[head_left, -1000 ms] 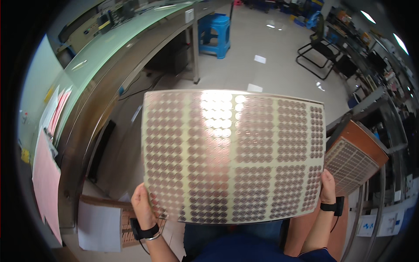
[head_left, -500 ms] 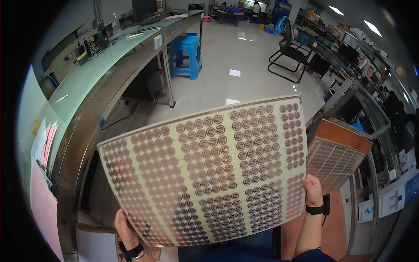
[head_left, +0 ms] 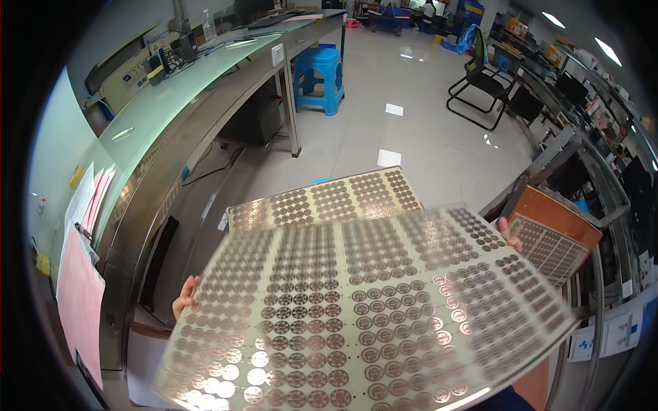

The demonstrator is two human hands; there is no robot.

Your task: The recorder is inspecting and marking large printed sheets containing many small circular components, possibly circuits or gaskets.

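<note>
From the head camera, the left hand (head_left: pixel 185 296) shows only as fingertips curled round the left edge of a large pale circuit panel (head_left: pixel 370 308) covered in blocks of round copper pads. The right hand (head_left: pixel 508 234) peeks out at the far right edge of the same panel, fingers wrapped over it; how much of either palm bears on the board cannot be told, since the panel hides both. The panel spans the whole gap between the two grips and tilts, its near edge dropping toward the lower frame, its surface blurred. Beyond the far edge, between the hands and slightly past them, a second panel (head_left: pixel 329 198) of the same pattern lies flatter. Just outside the right grip stands a stack of brown-backed boards (head_left: pixel 558 236) leaning in a metal rack (head_left: pixel 582 178). Well beyond the left grip runs a long green-topped workbench (head_left: pixel 171 103), with a blue stool (head_left: pixel 321 75) under its far end and pink sheets (head_left: pixel 79 301) hanging at its near end.

Handling this well seems to call for edge-only contact, even lift on both sides so the thin sheet does not bow, and keeping its corners away from the rack.
</note>
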